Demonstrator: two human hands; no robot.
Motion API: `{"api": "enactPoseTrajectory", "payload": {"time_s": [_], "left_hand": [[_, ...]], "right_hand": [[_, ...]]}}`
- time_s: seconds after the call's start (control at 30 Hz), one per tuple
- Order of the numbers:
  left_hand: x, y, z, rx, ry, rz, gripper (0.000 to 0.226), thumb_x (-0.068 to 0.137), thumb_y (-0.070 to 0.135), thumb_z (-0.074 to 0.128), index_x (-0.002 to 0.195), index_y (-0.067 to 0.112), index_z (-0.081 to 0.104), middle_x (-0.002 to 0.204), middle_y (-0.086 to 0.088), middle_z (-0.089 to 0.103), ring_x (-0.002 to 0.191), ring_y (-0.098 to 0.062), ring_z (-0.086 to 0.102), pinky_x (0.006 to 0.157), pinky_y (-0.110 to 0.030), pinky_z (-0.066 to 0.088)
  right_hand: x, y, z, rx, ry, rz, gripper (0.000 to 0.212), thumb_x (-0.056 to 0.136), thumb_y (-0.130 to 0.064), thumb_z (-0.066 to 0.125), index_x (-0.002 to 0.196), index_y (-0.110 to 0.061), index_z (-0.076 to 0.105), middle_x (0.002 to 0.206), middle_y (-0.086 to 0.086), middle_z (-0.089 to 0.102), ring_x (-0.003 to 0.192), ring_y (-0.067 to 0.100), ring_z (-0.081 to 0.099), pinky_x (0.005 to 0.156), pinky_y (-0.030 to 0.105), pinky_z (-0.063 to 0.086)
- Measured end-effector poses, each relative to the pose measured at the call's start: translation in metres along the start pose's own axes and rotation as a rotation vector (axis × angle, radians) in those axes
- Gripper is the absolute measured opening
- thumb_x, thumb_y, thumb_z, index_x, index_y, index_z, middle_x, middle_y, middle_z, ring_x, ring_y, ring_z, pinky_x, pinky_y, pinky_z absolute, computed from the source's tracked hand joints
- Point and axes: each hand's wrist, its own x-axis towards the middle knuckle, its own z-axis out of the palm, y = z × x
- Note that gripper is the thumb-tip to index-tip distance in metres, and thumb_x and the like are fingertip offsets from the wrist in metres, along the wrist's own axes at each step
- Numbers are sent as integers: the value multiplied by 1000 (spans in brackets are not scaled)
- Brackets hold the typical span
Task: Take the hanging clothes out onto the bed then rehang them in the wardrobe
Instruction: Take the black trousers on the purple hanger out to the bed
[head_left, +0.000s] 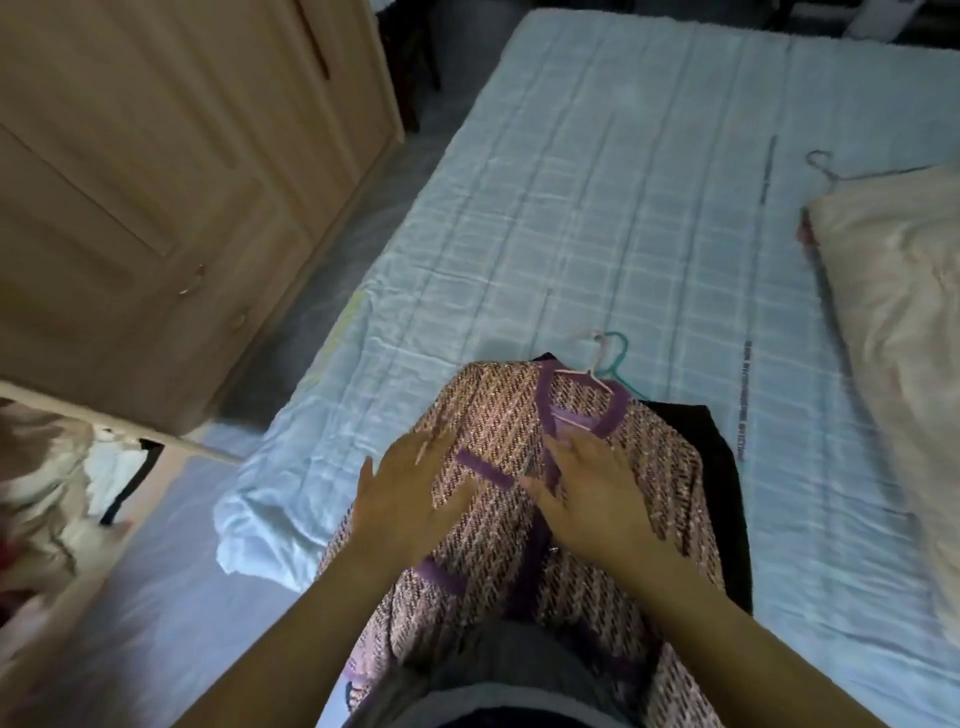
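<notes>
My left hand (410, 493) and right hand (587, 499) lie flat, holding nothing, on the jacket (493, 405) on the bed (623, 208), probably smoothing it; next, grip its hanger (592, 366)

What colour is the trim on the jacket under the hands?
Purple trim on a pink woven jacket; clearest in the head view.

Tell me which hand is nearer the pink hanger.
Right. The right hand lies on the tweed jacket just below the pink hanger; the left hand rests farther off, to the left.
</notes>
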Motion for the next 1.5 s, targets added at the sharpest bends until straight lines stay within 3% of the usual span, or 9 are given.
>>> {"api": "enactPoseTrajectory", "payload": {"time_s": [0.1,0.23,0.4,0.57,0.8,1.0,1.1,1.33,1.5], "left_hand": [[-40,-43,-7,9,63,-75,99,62,89,-5,143,43,27,153,8,28,144,-14,16,115,-48,8],[-98,-115,-26,-83,210,-177,84,74,84,11,136,37,43,143,4,46,136,-20,36,110,-56,26],[-190,-219,-55,-139,346,-346,72,81,75,23,136,35,44,139,5,48,131,-20,40,105,-54,33],[-265,-316,-82,-131,454,-488,68,83,72,26,137,35,41,139,5,47,130,-20,42,104,-51,35],[-358,-422,-115,-132,656,-696,63,84,65,32,131,27,49,127,2,55,117,-23,51,96,-43,43],[-371,-504,-162,-40,737,-788,63,83,64,32,128,25,52,126,0,55,117,-25,51,95,-42,41],[-364,-549,-204,19,780,-809,63,83,66,32,128,26,52,127,-1,55,118,-26,50,97,-43,40],[-332,-661,-341,203,902,-825,69,84,66,28,133,23,48,128,-3,53,120,-28,49,99,-48,38],[-314,-725,-455,349,1043,-843,69,84,67,26,135,24,47,132,-2,52,122,-25,48,99,-50,39]], "right_hand": [[-14,-46,8,16,12,-98,80,81,-68,17,139,-17,41,143,9,42,135,28,34,109,49,28],[-23,-119,22,-16,-15,-230,82,82,-70,18,138,-15,43,143,11,44,134,29,35,110,48,29],[-32,-260,60,4,-13,-472,71,84,-61,35,123,-7,57,124,16,59,115,36,55,92,52,47],[-42,-404,108,54,-21,-673,70,83,-63,34,124,-10,56,126,10,58,118,32,52,93,55,45],[-67,-561,157,81,-85,-935,67,84,-58,38,119,-5,59,120,12,61,110,33,57,88,46,50],[-44,-677,161,134,-48,-1130,62,84,-55,42,115,-4,60,116,11,61,108,31,57,85,45,50],[-17,-738,151,152,2,-1186,68,84,-58,38,120,-5,59,122,11,60,115,29,54,92,43,46],[60,-906,104,229,85,-1341,58,91,-50,48,135,-12,48,141,3,45,131,21,38,105,32,31],[97,-1028,50,248,159,-1467,60,92,-54,41,139,-16,42,143,0,42,131,19,38,104,34,36]]}}
